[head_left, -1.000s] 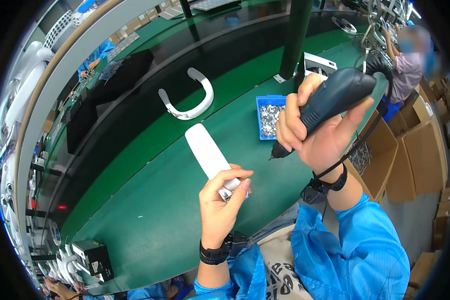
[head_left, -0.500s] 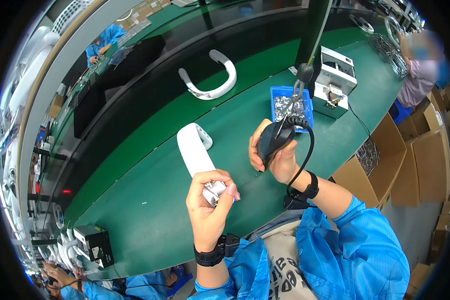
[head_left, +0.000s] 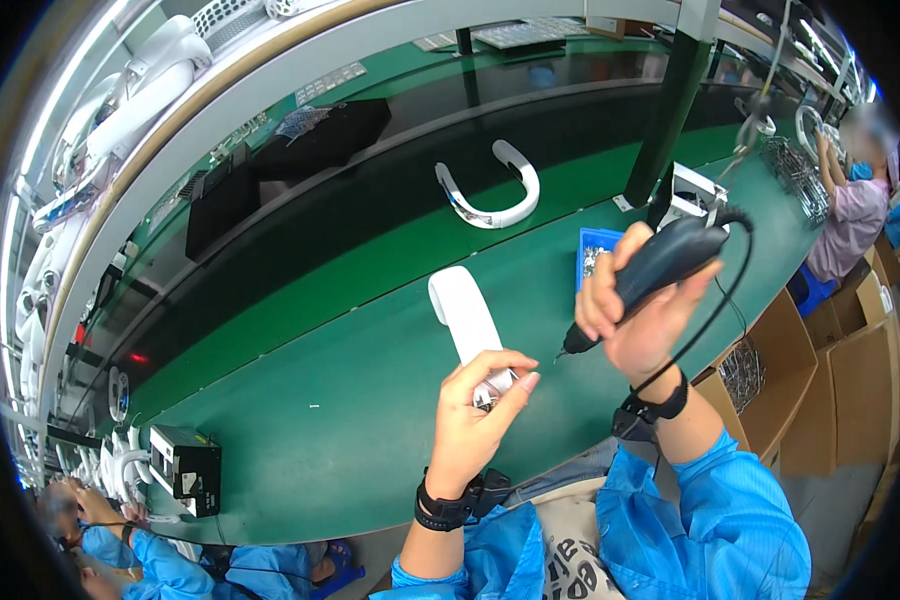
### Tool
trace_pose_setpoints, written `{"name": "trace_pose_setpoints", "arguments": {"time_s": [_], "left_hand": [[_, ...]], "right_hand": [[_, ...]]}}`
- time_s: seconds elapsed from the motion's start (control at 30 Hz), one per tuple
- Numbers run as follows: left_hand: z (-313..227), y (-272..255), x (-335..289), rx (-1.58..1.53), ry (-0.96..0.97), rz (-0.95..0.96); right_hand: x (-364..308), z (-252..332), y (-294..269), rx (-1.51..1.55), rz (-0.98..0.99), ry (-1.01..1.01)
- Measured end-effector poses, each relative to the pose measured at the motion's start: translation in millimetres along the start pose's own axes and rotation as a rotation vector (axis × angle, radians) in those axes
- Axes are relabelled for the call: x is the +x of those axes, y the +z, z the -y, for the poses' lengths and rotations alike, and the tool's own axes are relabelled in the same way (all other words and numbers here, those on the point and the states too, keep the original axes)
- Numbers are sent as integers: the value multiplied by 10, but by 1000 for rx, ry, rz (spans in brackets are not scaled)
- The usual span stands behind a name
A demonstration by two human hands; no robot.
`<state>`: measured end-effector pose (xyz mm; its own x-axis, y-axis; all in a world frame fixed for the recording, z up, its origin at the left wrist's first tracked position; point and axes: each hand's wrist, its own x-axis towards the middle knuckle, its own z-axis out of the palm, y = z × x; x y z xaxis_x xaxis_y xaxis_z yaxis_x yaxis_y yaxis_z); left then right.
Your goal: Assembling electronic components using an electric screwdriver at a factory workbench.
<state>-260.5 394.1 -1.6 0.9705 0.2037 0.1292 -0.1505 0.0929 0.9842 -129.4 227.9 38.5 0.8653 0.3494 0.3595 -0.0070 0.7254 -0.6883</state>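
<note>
My left hand (head_left: 470, 415) is closed around the near end of a white curved band-shaped housing (head_left: 470, 318), whose broad far arm points away across the green bench. Small metal-coloured parts show at the gripped end, partly hidden by my fingers. In my right hand (head_left: 642, 340) is a black electric screwdriver (head_left: 665, 262), held tilted with its bit pointing down and left. The bit tip is a short way right of my left fingertips, apart from the housing. A cable curls from the screwdriver's upper end down past my right wrist.
Beyond my right hand, a blue bin (head_left: 592, 240) of small metal parts is partly hidden. A white machine (head_left: 692, 188) stands behind the screwdriver. Another white U-shaped band (head_left: 515, 215) lies on the dark strip. Cardboard boxes (head_left: 850, 385) are at right; a black box (head_left: 187, 470) is at left.
The view has shifted. My right hand has lifted the screwdriver and turned it, so its bit now shows pointing down-left. My left hand still holds the white housing.
</note>
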Motion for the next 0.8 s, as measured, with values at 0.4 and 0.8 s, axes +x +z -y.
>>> {"name": "trace_pose_setpoints", "arguments": {"time_s": [0.4, 0.8], "left_hand": [[9, -25, 7, 128, 72, 98], [-39, -68, 9, 109, 85, 130]], "right_hand": [[-6, 196, 584, 24, 56, 6], [-2, 221, 617, 47, 43, 0]]}}
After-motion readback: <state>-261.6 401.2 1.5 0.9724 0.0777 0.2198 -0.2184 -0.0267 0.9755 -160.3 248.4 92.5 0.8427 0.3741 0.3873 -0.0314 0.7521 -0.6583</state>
